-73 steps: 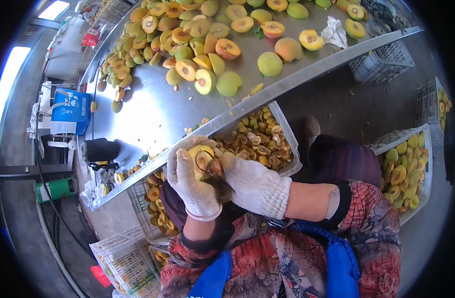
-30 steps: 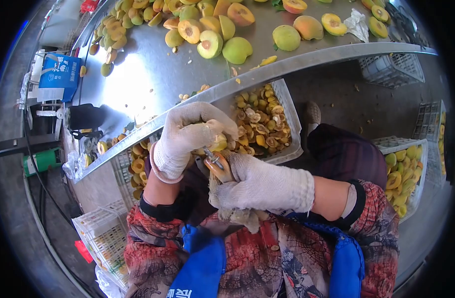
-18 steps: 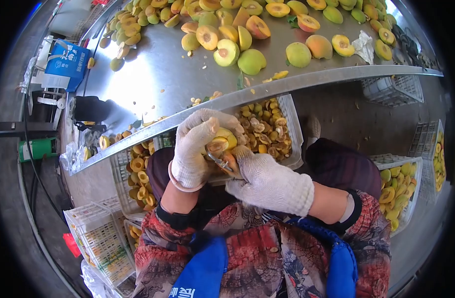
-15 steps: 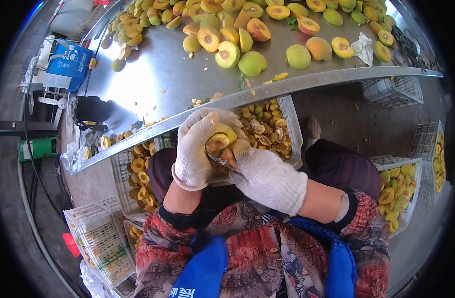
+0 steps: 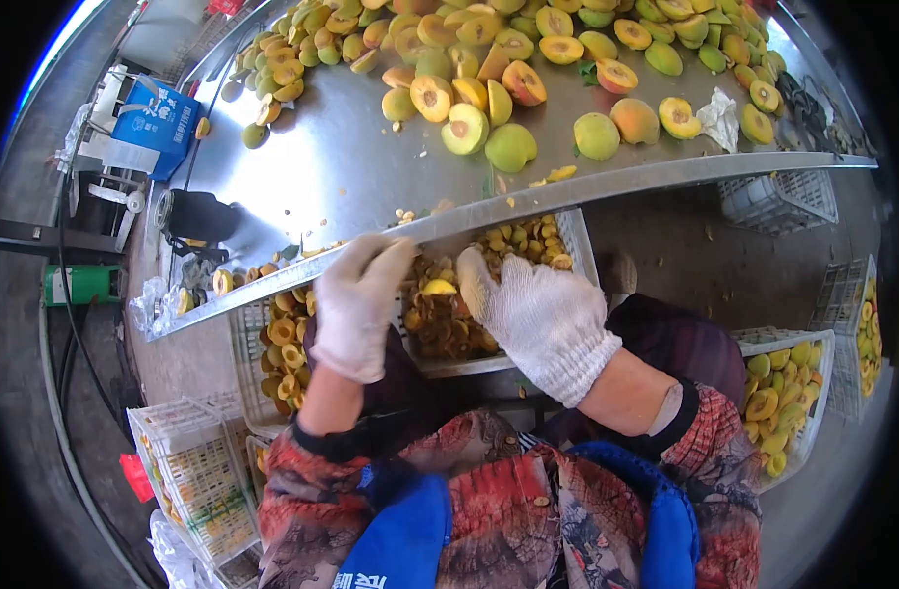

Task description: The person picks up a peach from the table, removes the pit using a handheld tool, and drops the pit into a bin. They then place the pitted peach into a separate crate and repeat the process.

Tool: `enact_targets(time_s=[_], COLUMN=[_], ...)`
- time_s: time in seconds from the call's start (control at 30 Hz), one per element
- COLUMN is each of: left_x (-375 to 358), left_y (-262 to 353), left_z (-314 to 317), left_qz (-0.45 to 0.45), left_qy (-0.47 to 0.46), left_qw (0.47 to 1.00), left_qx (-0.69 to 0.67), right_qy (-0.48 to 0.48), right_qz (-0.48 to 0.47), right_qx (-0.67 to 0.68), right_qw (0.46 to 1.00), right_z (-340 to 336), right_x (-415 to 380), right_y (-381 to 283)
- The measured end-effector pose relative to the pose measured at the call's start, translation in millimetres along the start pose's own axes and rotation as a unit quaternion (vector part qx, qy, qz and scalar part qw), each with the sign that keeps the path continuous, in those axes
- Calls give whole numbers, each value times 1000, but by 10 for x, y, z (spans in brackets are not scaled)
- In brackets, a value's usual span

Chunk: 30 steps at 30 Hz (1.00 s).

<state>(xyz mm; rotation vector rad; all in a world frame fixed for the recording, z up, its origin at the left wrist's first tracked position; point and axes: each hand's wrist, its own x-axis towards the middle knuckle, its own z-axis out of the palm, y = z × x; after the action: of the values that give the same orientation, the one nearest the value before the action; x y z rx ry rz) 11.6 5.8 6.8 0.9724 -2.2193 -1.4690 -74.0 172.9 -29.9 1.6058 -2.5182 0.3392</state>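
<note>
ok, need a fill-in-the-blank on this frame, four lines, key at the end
The left hand and the right hand are both gloved in ____ knit.
In this view, the crumpled paper lies on the ____ half of the metal table.
The bag by the table's left end is mostly ____.
The crate of cut fruit near the hands sits ____ than the tabletop.
Missing words: white; right; blue; lower.

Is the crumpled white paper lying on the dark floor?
No, the crumpled white paper lies on the shiny grey metal table, beside a halved yellow fruit.
</note>
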Motion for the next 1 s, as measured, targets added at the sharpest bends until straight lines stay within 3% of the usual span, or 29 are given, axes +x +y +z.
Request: enact_targets(time_s=[0.07,0.1,0.13,0.2,0.23,0.33,0.37,0.4,0.43,0.57,0.6,0.67,0.7,0.73,0.83,0.87,0.93,0.97,1.0], left_x=[40,60,92,132,203,414,523,660,796,1347,1402,1670,1774,1663,1699,1696,1650,1649,1636], left_y=[-130,-152,-306,-531,-495,-89,73,192,267,504,545,396,201,356,222,230,389,444,433], left_z=[-444,-663,-891,-1232,-1260,-931,-704,-492,-319,412,542,746,785,811,829,822,869,902,825], left_qz=[19,27,51,116,122,167,191,211,251,352,341,279,328,308,353,353,287,254,207], left_qy=[49,62,71,109,103,69,55,29,6,-90,-120,-181,-140,-140,-119,-114,-138,-147,-154], left_qw=[987,941,862,782,817,881,895,900,884,817,814,792,808,798,794,795,795,802,807], left_qx=[149,331,500,602,554,438,400,380,395,448,454,512,470,498,481,480,517,521,532], right_qy=[-52,-58,-59,-63,-117,-147,-66,-132,-183,-208,-248,-184,-219,-256,-248,-232,-199,-211,-173], right_qz=[16,15,21,34,81,61,40,75,118,118,147,94,121,140,208,189,156,239,233], right_qx=[-1,20,25,35,62,55,50,84,131,201,240,239,247,261,293,284,268,289,301], right_qw=[999,998,998,997,988,986,996,985,967,950,927,949,936,920,900,911,930,903,908], right_z=[-29,-13,-43,-97,-89,-57,-23,6,-9,-196,-265,25,-243,-493,-170,-223,-598,-59,123], right_x=[-21,-48,-57,-57,-11,-41,-75,-43,-7,-25,13,-37,-50,-36,-49,-83,-179,-89,-110], right_y=[22,82,108,146,151,151,169,175,177,199,255,243,312,287,252,276,303,275,371])
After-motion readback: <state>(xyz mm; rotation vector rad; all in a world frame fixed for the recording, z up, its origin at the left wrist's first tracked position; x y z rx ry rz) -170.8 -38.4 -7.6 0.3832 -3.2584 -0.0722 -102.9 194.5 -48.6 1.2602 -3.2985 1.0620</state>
